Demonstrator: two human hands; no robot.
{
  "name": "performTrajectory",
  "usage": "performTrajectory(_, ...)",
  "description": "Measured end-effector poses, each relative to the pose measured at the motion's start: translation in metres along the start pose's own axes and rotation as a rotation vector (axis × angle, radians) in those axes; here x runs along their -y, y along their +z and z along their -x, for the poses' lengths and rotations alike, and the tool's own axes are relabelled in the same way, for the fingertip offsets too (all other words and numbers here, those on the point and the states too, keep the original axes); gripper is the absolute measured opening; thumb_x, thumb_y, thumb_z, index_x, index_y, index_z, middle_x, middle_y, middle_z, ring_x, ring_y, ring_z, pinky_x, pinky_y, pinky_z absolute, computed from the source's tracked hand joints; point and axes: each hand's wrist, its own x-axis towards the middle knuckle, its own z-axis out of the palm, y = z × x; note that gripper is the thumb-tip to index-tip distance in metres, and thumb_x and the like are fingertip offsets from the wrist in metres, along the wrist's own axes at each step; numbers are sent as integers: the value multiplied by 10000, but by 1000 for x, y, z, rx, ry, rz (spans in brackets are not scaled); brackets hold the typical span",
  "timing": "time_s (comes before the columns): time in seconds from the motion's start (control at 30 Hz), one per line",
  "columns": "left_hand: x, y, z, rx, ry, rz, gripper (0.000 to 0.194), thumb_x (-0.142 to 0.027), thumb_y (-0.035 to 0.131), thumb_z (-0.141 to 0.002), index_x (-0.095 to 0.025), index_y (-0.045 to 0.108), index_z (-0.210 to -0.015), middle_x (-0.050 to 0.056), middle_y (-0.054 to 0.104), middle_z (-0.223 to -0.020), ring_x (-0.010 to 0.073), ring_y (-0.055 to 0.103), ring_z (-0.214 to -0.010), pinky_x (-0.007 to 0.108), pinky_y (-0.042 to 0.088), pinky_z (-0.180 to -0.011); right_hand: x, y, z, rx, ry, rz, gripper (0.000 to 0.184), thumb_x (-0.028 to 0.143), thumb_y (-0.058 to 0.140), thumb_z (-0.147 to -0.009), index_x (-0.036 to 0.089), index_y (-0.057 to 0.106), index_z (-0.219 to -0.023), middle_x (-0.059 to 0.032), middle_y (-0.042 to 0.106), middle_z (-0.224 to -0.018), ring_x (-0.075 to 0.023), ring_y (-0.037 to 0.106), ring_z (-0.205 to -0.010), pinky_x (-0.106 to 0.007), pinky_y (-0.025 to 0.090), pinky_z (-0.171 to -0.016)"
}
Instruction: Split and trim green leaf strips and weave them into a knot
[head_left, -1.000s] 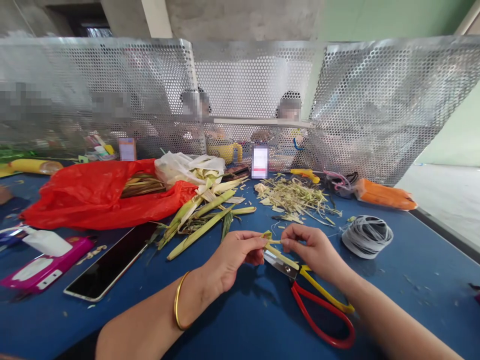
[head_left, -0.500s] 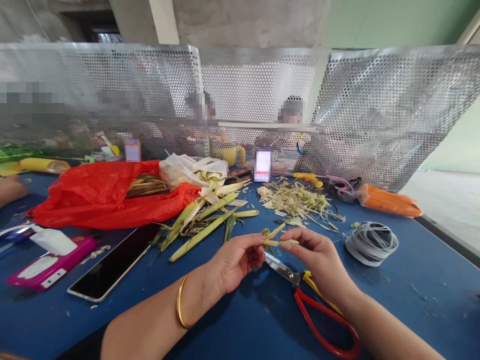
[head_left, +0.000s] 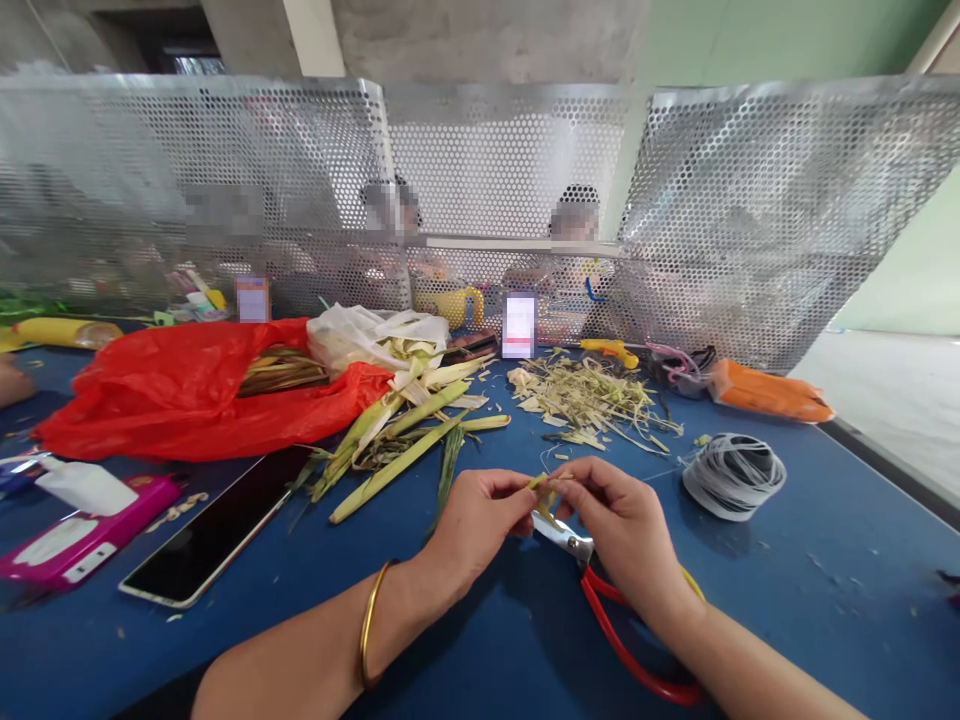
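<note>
Between my two hands is a small piece of yellow-green plant leaf, folded and mostly covered by fingertips. My left hand, with a gold bangle at the wrist, pinches its left side. On the other side my right hand grips it between thumb and fingers. Scissors with red and yellow handles lie on the table just below, partly hidden by my right hand. A spool of pale thread stands to the right. Long yellow-green husk leaves are piled to the left.
A red plastic bag and a black-screened phone lie at the left, beside a magenta device. Leaf scraps are heaped behind my hands. An orange packet and a yellow tool sit near the perforated metal screen.
My hands have come closer together, and the leaf ends that stuck out are now folded in between my fingertips. The view has shifted slightly.
</note>
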Motion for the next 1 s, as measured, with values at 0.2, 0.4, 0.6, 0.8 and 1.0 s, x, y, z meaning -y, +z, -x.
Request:
performTrajectory(0.2,2,-3,-1,12,-93,81,212,-334,724,-696,-137,759,-764,-4,580,-537,82,518,-514,203,402,-551,1,-2,-7,91,186,-247,297,369,795,-650,169,671,-831,1,668,-639,-127,579,-592,-242,468,-590)
performTrajectory(0.4,3,-1,-1,-3,-90,116,246,-363,736,-692,-133,759,-778,3,593,-543,80,518,-515,202,416,-558,0,2,-5,37,214,-207,289,412,764,-668,154,768,-799,-50,702,-699,-133,548,-599,-265,464,-582)
performTrajectory(0.6,4,3,2,2,-38,119,257,-384,750,-677,-137,754,-748,4,605,-558,75,506,-519,193,415,-550,-3,7,-2,-42,92,-176,223,377,726,-722,184,664,-814,16,635,-615,-104,514,-537,-224,420,-525)
performTrajectory(0.8,7,4,0,-35,-4,44,254,-374,719,-705,-135,752,-789,6,611,-561,97,529,-532,212,428,-561,-3,7,-2,-8,74,-79,200,368,672,-754,175,653,-704,17,581,-594,-101,463,-542,-219,373,-510)
performTrajectory(1.0,5,2,0,-83,50,-87,236,-345,670,-750,-139,754,-829,8,634,-568,120,553,-553,219,421,-565,-4,3,-1,51,88,70,228,392,627,-768,175,658,-706,-18,598,-702,-144,492,-646,-264,376,-594)
